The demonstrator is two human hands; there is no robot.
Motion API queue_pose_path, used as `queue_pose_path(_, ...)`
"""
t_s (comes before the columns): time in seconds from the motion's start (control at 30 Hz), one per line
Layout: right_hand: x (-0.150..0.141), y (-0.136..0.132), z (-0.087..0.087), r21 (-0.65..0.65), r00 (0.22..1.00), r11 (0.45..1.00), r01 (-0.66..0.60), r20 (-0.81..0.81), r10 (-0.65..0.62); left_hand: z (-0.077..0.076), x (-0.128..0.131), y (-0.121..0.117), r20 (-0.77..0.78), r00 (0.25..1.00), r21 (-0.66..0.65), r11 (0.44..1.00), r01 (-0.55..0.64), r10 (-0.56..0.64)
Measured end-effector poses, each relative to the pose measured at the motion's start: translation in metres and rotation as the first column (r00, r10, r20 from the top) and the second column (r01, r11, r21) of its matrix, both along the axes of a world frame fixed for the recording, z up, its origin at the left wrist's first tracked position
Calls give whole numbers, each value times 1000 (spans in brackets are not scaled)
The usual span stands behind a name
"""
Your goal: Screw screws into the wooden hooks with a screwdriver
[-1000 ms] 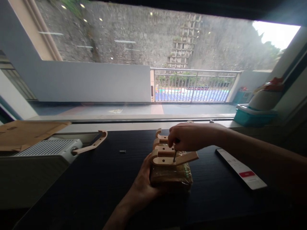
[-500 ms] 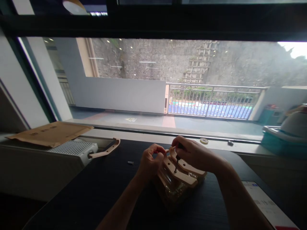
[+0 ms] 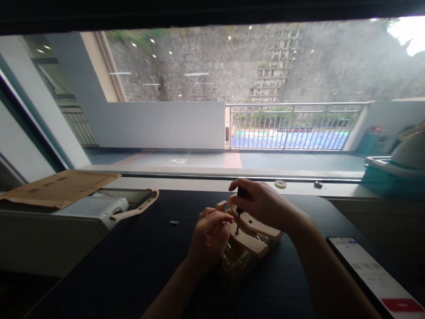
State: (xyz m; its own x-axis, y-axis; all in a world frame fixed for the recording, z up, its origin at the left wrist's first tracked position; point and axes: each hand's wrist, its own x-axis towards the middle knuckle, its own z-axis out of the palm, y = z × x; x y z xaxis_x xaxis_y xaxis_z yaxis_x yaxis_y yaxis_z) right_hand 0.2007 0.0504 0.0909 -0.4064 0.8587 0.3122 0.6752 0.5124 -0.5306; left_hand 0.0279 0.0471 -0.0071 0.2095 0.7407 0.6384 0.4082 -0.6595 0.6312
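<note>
A pale, angled wooden hook [image 3: 251, 244] lies on a clear-wrapped block [image 3: 233, 264]; the right hand [image 3: 261, 201] grips a black-handled screwdriver [image 3: 244, 193], tip at a hole, probably best held square to the wood. The left hand [image 3: 210, 235] has fingers bent narrowly beside it, grip unclear; far right, a teal plastic box's [image 3: 379, 178] contents are hidden.

A brown envelope [image 3: 63, 188] partly covers the white radiator [image 3: 91, 207]. A phone [image 3: 375, 277] lies face up on the worktop [image 3: 133, 261]. A metal railing [image 3: 290, 126] stands outside.
</note>
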Motion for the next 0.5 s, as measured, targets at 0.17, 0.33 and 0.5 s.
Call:
queue_pose_path(0.17,7,-8,2,-39,1000,999,-20,-17,19,-3,4,-3,-48,998,-59,998,36,-38)
queue_pose_path(0.33,1,-6,0,-19,996,997,-76,-52,75,-2,3,-3,-91,993,-117,991,61,-71)
queue_pose_path(0.5,-10,-5,-1,47,992,992,-113,-51,116,1,1,-4,-218,972,-144,988,61,-91)
